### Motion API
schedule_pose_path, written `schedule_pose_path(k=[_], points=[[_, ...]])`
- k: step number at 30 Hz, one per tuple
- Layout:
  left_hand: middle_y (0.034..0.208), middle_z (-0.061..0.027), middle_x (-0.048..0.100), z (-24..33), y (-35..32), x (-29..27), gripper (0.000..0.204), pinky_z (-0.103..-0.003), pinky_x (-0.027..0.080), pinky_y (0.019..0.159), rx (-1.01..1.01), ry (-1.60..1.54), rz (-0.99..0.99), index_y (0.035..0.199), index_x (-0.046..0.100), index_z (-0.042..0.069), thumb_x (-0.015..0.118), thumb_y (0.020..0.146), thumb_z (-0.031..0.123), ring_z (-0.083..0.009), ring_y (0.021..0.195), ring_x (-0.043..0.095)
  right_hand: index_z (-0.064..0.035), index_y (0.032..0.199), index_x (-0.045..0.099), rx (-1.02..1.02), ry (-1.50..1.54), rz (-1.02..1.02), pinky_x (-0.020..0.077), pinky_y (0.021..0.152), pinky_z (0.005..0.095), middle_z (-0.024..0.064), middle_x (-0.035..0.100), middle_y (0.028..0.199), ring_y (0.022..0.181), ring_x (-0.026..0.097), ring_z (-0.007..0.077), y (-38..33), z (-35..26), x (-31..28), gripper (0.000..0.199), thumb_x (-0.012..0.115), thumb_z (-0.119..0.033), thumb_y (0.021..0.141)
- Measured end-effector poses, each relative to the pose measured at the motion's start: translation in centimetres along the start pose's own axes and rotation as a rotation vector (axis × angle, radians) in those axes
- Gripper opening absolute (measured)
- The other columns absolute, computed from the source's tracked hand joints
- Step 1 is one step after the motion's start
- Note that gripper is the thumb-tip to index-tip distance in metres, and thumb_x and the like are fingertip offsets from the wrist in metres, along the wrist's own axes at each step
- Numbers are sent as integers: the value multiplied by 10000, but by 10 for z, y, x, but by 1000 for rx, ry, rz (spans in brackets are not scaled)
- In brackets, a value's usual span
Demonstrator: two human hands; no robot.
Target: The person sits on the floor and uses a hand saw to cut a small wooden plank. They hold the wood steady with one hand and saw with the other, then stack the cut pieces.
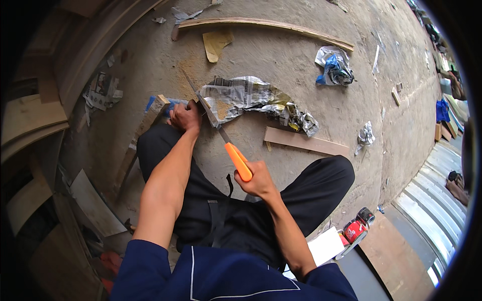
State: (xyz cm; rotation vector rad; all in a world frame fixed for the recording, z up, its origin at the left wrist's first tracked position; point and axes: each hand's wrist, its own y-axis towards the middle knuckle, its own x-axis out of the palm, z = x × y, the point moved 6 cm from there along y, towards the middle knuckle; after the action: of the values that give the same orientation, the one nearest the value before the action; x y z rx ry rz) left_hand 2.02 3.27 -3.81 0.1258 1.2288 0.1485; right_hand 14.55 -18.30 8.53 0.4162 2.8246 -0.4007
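Observation:
My right hand [257, 179] is closed round the orange handle [237, 161] of a handsaw. The saw's narrow metal blade [223, 134] points away and to the left, and lies against a short piece of wood [207, 109]. My left hand [186, 117] is closed on this wood, just left of the blade; part of the wood is hidden by the hand. Beneath and beyond the blade lies crumpled newspaper [246, 95] with sawdust [222, 108] on it. A longer wooden bar [150, 116] stands at an angle beside my left knee, with something blue [173, 104] behind it.
A long wood strip [266, 23] lies at the far side. A flat board [306, 142] is before my right knee. Crumpled paper [335, 67] and foil-like scrap [365, 136] litter the floor. Wooden furniture [35, 118] stands left; tape rolls [354, 231] sit near right.

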Motion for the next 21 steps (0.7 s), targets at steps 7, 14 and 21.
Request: schedule_pose_path(k=[7,14,21], points=[[733,-57,603,-1,1,1,309,-488,351,722,-35,-29,-26,558,564,79,559,732,334,-306,792,555,-12,697,581,45,-75,-27,450,527,381,174,565,598,528,561,362,35,0,9,130,647,-123,716],[744,-57,606,3,2,3,311,-488,346,738,-28,-54,-46,559,560,74,550,732,332,-302,808,556,-1,724,588,13,-135,-14,460,557,408,181,587,626,568,568,382,39,2,19,178,650,-168,730],[756,-57,613,-5,2,2,323,-485,354,736,-33,-2,-60,581,572,75,548,738,355,-305,804,557,11,711,577,-32,103,32,444,525,386,209,560,619,534,560,378,-3,-10,-2,174,647,-149,713]])
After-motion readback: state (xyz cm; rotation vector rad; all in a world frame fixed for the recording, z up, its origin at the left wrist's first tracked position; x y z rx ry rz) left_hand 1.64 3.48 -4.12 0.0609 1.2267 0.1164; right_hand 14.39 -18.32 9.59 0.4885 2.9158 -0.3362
